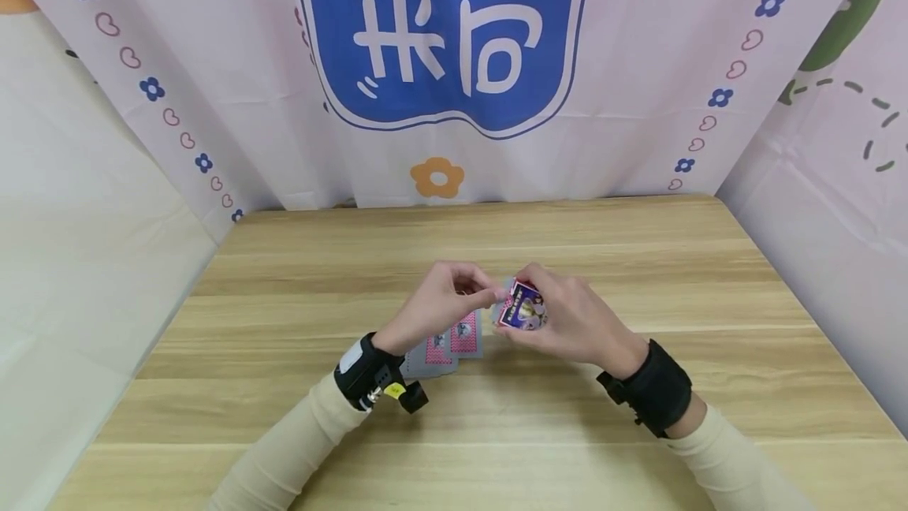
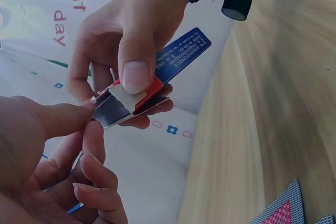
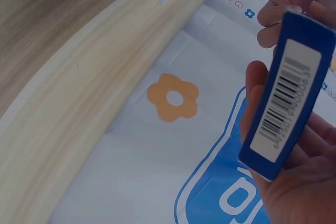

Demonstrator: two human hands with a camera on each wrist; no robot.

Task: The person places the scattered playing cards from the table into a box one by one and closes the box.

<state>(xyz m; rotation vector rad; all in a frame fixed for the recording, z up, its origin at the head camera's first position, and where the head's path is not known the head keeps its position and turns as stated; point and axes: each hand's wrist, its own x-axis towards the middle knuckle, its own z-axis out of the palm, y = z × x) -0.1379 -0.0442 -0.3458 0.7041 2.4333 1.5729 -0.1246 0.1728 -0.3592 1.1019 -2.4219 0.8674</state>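
My right hand (image 1: 571, 320) grips a small card box (image 1: 525, 307) by its sides, above the table. The box has a picture on its front, and a barcode label (image 3: 286, 100) on a blue side shows in the right wrist view. In the left wrist view the box's end stands open, with a dark inside and a torn-looking pale edge (image 2: 126, 98). My left hand (image 1: 436, 304) pinches the edge of that end between thumb and forefinger. Beneath the left hand lie playing cards (image 1: 464, 335) with pink-patterned backs, partly hidden by it.
The wooden table (image 1: 319, 259) reaches back to a hanging cloth (image 1: 610, 156) with a blue badge and flower prints. Pale cloth walls stand on both sides. A black strap with a camera (image 1: 411, 397) sits on the left wrist, and another black strap (image 1: 656, 393) on the right.
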